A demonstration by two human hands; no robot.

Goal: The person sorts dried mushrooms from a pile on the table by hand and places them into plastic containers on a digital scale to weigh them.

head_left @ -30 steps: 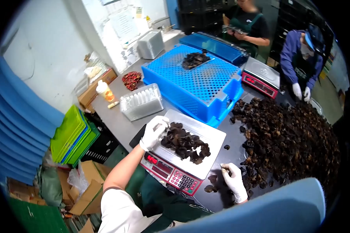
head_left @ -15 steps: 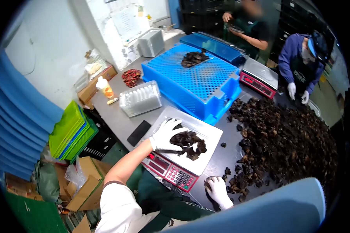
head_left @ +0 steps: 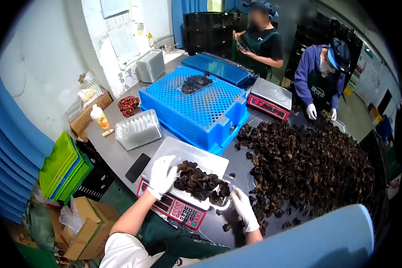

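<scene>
A clear tray heaped with dark, wrinkled fungus pieces is over the metal plate of a red scale. My left hand, white-gloved, curls its fingers round the tray's left end. At the tray's right end, the gloved fingers of my right hand grip the rim. Fungus hides most of the tray's inside. A few loose pieces lie on the table beside my right wrist.
A large fungus pile covers the table's right side. Beyond the scale are a blue crate, stacked clear trays, a bottle and a black phone. Two people stand across the table, near a second scale.
My right hand has moved from the table up to the tray's right end. My left hand has drawn back from over the fungus to the tray's left end. The view has shifted.
</scene>
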